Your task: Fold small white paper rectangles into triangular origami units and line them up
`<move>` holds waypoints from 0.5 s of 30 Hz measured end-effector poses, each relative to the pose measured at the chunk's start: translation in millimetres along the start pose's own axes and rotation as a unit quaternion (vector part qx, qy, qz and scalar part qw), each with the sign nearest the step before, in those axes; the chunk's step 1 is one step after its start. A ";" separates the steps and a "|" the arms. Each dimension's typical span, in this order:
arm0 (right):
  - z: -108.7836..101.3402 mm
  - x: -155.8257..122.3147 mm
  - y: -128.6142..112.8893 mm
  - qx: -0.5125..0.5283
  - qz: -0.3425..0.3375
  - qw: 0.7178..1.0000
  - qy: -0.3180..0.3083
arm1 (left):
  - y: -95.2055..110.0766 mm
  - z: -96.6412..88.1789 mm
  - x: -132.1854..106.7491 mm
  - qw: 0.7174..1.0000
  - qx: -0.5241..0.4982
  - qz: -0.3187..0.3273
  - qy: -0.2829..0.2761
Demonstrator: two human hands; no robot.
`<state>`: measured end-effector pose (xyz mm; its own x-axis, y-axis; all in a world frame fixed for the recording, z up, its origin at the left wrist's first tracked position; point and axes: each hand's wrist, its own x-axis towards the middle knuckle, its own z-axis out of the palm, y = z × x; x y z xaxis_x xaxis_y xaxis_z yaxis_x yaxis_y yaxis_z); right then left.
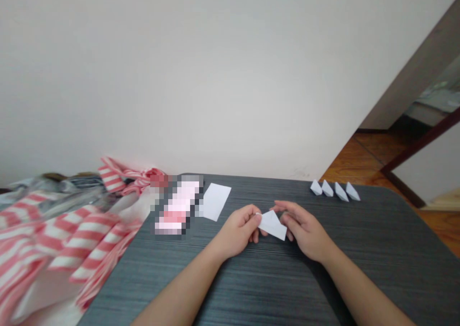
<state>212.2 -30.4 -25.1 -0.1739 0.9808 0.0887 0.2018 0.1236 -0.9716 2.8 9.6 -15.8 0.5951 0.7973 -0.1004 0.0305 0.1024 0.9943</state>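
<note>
A small folded piece of white paper [273, 224], with a peaked upper edge, is held just above the dark table. My left hand [241, 230] pinches its left corner between thumb and fingers. My right hand [305, 230] is beside its right edge, fingers curved and apart; whether a fingertip touches the paper is hard to see. Beyond my left hand lies a flat white paper sheet [216, 201]. Several folded white paper boats [341, 192] stand in a row near the table's far right edge.
A pixelated pink and white item [179, 204] lies on the dark table [266, 287], left of the sheet. Red-and-white striped cloth [72, 242] is heaped along the left side. Behind the table rises a pale wall [230, 77]; wooden floor [350, 161] shows at right.
</note>
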 end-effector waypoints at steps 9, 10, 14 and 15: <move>-1.5 0.6 -10.5 -0.036 -0.085 0.995 -0.035 | -1.1 -1.4 -3.2 0.997 0.076 0.004 -0.009; -1.0 0.1 -10.4 -0.027 -0.070 0.997 -0.034 | -1.0 -1.2 -3.3 0.997 0.076 0.005 -0.008; 1.1 -0.5 -10.3 -0.014 -0.045 0.998 -0.030 | 1.8 1.0 -3.7 0.997 0.071 0.022 -0.008; 1.4 -0.2 -10.6 -0.011 -0.043 0.999 -0.029 | 2.7 1.5 -3.8 0.997 0.078 0.023 -0.004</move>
<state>208.8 -32.1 -15.1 -0.2478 0.9558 0.1582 0.2051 0.2114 -0.9556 1.8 6.0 -12.7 0.6045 0.7948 -0.0542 0.1268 -0.0288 0.9915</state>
